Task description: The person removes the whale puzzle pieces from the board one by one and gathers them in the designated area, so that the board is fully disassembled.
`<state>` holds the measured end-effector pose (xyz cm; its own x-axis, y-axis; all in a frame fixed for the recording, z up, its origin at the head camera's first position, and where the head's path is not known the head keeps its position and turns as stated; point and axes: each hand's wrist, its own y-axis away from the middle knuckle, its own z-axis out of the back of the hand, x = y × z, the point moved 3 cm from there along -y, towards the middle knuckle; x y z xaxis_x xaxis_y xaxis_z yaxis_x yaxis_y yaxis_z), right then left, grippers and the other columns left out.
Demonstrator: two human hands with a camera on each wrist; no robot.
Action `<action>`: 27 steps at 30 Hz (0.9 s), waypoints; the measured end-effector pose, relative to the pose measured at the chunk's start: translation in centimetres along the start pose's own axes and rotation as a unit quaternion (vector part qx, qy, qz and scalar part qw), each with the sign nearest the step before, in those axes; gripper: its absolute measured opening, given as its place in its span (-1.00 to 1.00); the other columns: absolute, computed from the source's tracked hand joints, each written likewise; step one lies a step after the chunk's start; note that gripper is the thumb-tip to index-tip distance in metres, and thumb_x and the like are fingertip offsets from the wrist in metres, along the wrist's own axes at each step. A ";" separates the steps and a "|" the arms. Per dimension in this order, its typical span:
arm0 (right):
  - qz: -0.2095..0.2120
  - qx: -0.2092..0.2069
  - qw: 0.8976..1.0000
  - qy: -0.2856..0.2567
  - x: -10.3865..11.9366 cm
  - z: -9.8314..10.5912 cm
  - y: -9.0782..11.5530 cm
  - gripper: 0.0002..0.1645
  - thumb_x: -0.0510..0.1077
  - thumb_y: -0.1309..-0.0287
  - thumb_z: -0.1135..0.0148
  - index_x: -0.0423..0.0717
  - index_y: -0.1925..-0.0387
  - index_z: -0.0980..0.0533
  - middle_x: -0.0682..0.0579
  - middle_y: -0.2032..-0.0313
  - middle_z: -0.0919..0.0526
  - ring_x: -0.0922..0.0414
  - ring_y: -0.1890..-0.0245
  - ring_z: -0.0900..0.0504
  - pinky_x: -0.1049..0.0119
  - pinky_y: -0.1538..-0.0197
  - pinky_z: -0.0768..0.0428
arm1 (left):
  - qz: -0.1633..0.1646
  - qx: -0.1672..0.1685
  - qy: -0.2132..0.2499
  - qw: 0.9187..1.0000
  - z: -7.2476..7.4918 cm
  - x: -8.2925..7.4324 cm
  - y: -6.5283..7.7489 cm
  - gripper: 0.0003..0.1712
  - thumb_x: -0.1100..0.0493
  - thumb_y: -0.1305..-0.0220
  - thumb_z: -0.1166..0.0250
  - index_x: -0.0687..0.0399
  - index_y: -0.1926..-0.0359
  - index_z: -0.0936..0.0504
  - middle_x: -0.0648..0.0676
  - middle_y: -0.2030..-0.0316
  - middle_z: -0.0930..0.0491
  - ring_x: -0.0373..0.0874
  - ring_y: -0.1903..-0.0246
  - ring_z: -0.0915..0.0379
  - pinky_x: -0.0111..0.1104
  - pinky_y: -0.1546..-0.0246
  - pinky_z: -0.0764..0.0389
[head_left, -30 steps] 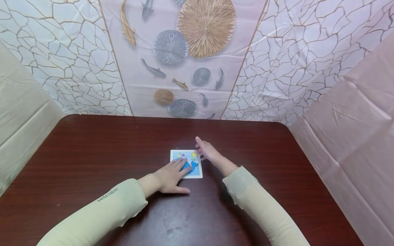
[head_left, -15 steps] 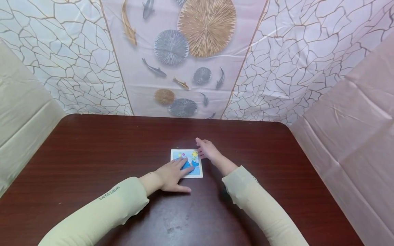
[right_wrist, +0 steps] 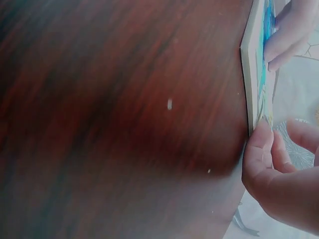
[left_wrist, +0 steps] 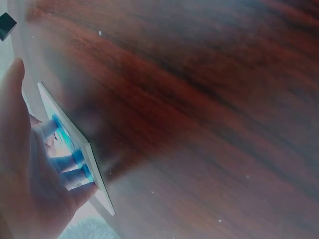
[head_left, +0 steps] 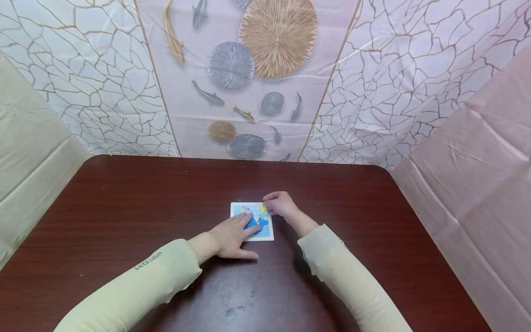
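In the middle of the table lies a square, white-bordered picture board (head_left: 265, 234), printed with a blue whale and a yellow sun. My left hand (head_left: 229, 237) lies over its left half, fingers spread and fairly straight, the thumb stretched out past the near edge. Its fingertips (left_wrist: 72, 162) rest on the picture in the left wrist view. At the far right corner, my right hand (head_left: 283, 205) has curled fingers. One of its fingertips (right_wrist: 264, 130) touches the board's corner in the right wrist view, while another finger stands apart. Whether they pinch the board, I cannot tell.
The dark red-brown table (head_left: 145, 198) is glossy, with small pale specks. A patterned cloth backdrop (head_left: 240, 115) hangs behind it, and plain pale cloth walls (head_left: 477, 175) flank both sides. A small black object (left_wrist: 7, 26) shows at the left wrist view's edge.
My right hand's outstretched far finger has bent down and in toward the board's corner. The left hand and the board stay almost where they were.
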<state>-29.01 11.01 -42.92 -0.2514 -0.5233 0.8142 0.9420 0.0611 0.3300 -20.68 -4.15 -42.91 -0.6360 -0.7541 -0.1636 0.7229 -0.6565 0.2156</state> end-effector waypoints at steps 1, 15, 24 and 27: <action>0.003 -0.003 1.000 0.006 0.0 0.0 0.0 -0.72 -0.24 -0.17 -0.19 -0.29 0.09 -0.56 -0.22 0.10 -0.61 0.04 0.26 -0.65 0.27 0.14 -0.66 | 0.000 0.000 -0.001 1.000 0.0 0.0 0.0 -0.10 -0.45 -0.16 -0.02 -0.10 -0.40 -0.19 0.25 -0.41 -0.05 0.13 -0.42 0.05 -0.14 -0.39 -0.10; -0.008 -0.003 0.999 0.034 -0.1 0.0 -0.2 -0.79 -0.28 -0.10 -0.27 -0.28 0.21 -0.64 -0.19 0.21 -0.68 0.14 0.45 -0.65 0.33 0.28 -0.67 | 0.011 0.007 -0.019 1.000 0.1 0.1 -0.6 -0.09 -0.50 -0.12 0.00 -0.16 -0.38 -0.20 0.25 -0.43 -0.01 0.10 -0.40 0.00 -0.12 -0.36 -0.17; -0.010 0.004 0.999 0.042 0.1 0.1 0.1 -0.80 -0.27 -0.09 -0.28 -0.28 0.23 -0.64 -0.19 0.22 -0.69 0.12 0.43 -0.68 0.30 0.24 -0.67 | 0.020 0.015 -0.021 0.999 0.3 0.0 -0.8 -0.08 -0.52 -0.11 0.02 -0.17 -0.39 -0.20 0.23 -0.43 -0.03 0.09 -0.40 -0.01 -0.12 -0.36 -0.17; -0.002 0.012 0.999 0.041 0.1 0.2 0.1 -0.80 -0.27 -0.10 -0.27 -0.28 0.22 -0.64 -0.19 0.20 -0.69 0.10 0.38 -0.69 0.28 0.21 -0.67 | 0.019 0.013 -0.023 0.999 0.3 0.1 -0.9 -0.08 -0.52 -0.11 0.01 -0.17 -0.39 -0.20 0.23 -0.42 -0.03 0.09 -0.40 -0.02 -0.13 -0.36 -0.17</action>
<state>-28.97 11.13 -42.66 -0.2350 -0.5916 0.7712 0.9354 0.0781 0.3449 -21.46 -3.61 -42.82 -0.6201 -0.7768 -0.1101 0.7400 -0.6257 0.2466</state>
